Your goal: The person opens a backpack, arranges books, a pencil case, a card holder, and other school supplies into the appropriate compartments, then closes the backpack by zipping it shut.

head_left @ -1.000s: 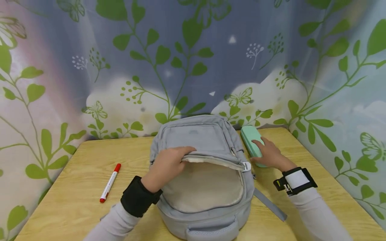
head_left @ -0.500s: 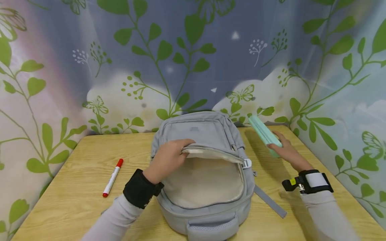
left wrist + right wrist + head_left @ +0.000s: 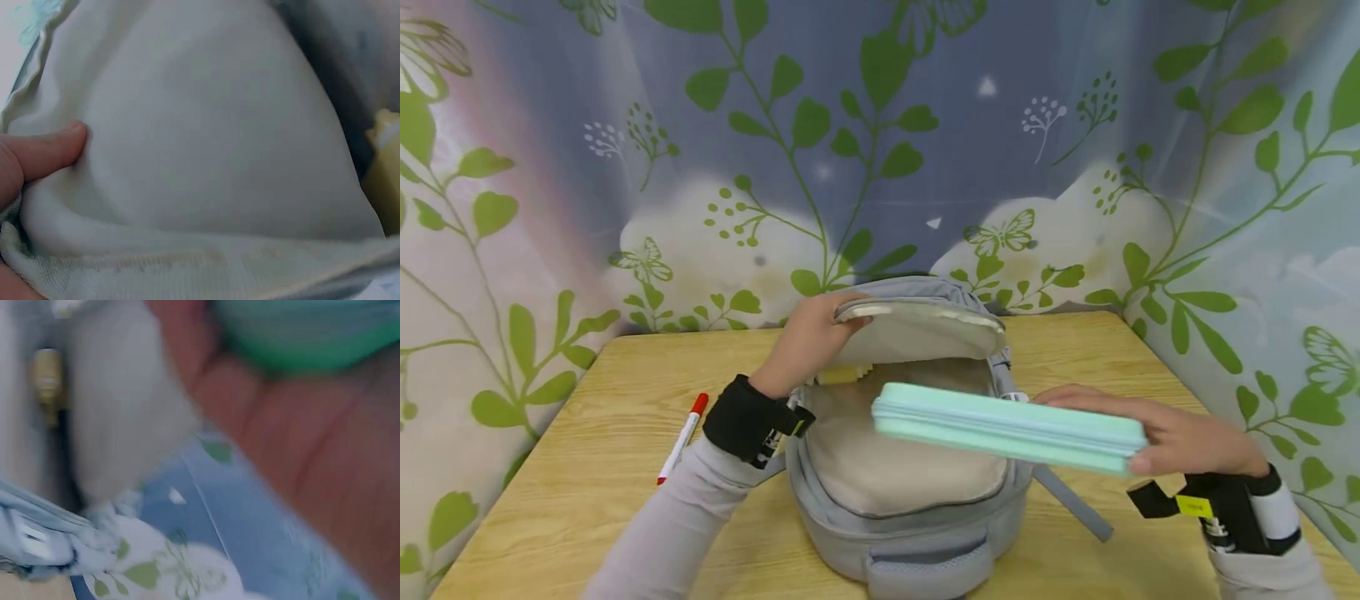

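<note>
A grey backpack (image 3: 917, 542) lies on the table with its front flap (image 3: 925, 329) raised, baring a cream lining. My left hand (image 3: 808, 337) pinches the flap's edge at its left side; in the left wrist view the thumb (image 3: 53, 150) presses on the lining. Over the bag's opening, a mint-green zipped case (image 3: 1000, 421), long and boxlike, is held by its right end in my right hand (image 3: 1180, 429). Inside the bag, something yellow (image 3: 842, 374) shows under the flap, its kind unclear. The right wrist view is blurred, with the case (image 3: 312, 337) against the palm.
To the left of the bag lies a white marker with red ends (image 3: 683, 437) on the wooden table (image 3: 580, 467). A grey strap (image 3: 1075, 504) trails out on the right. Behind the table hangs a leaf-patterned curtain (image 3: 880, 167).
My right hand has lifted the green case off the table and swung it left over the backpack, turning it sideways. The left hand has raised the flap higher, widening the opening.
</note>
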The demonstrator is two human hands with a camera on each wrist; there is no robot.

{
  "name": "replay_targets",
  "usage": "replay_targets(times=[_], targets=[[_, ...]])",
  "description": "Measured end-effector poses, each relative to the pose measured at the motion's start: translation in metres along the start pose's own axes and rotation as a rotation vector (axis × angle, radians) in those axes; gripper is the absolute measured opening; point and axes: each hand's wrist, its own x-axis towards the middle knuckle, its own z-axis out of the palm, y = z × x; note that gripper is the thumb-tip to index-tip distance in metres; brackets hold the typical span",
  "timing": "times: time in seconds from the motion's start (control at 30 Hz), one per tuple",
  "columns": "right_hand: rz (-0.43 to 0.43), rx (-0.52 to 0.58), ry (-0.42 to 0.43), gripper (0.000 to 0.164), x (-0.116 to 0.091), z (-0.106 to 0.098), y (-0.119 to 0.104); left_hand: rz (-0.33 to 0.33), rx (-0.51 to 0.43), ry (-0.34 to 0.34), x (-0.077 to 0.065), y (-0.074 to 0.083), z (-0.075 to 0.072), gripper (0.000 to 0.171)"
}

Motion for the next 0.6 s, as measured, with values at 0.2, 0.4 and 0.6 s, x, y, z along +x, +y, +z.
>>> replay_targets(times=[0.2,0.4,0.6], targets=[[0.380,-0.598,0.233,0.061,0.057,0.041,0.009,0.037,-0.049,0.057,-0.007,0.005,0.002,0.034],[0.376,-1.066,0.435,0.061,0.105,0.057,0.046,0.117,0.030,0.103,-0.017,0.008,0.008,0.037],[0.501,-1.084,0.414,0.078,0.144,0.054,0.079,0.148,0.036,0.117,-0.022,0.011,0.008,0.040]])
